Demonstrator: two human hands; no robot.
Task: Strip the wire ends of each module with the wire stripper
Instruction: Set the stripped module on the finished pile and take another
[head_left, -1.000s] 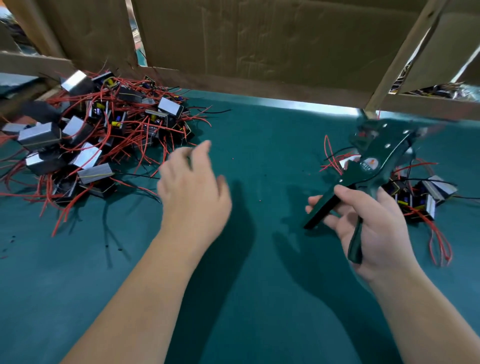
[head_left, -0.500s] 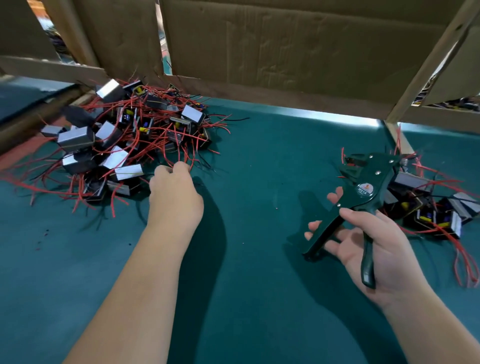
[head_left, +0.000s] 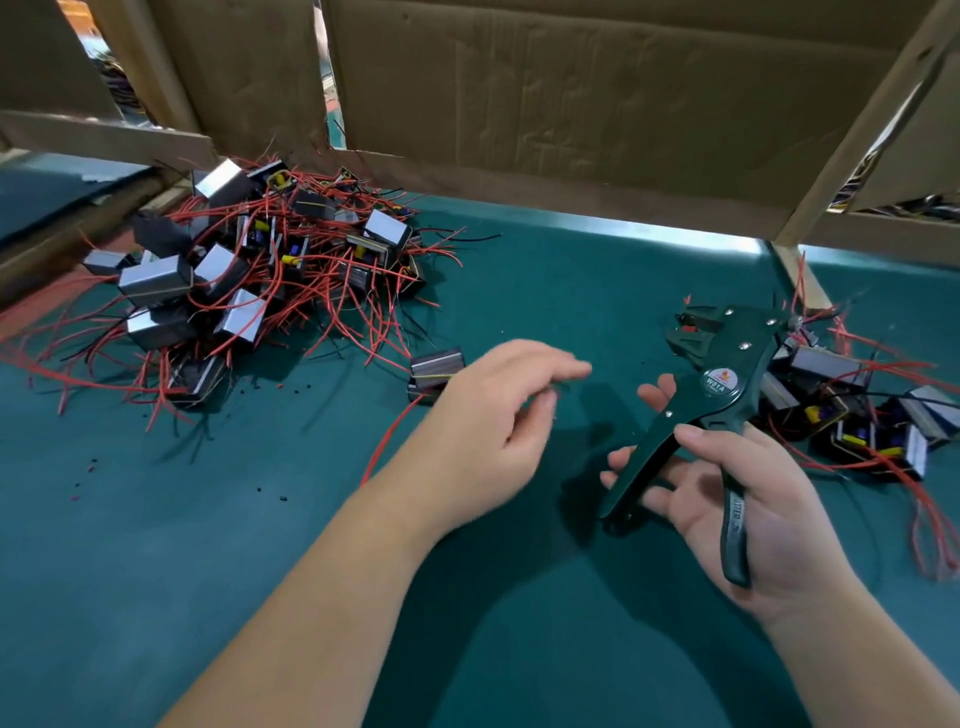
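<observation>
On the table (head_left: 156, 519), a big heap of modules (head_left: 270, 280) lies at ten o'clock and a smaller heap (head_left: 857, 410) at three. The right hand (head_left: 753, 499), at four o'clock, has its grip round the stripper (head_left: 722, 374), handles spread. The left hand (head_left: 493, 426), mid-table, is blurred, so I cannot tell its grip; a lone module (head_left: 435, 370) sits just beside it at eleven.

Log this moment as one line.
left hand: beside lone module, grip blurred | right hand: holds wire stripper | stripper apart from module
</observation>
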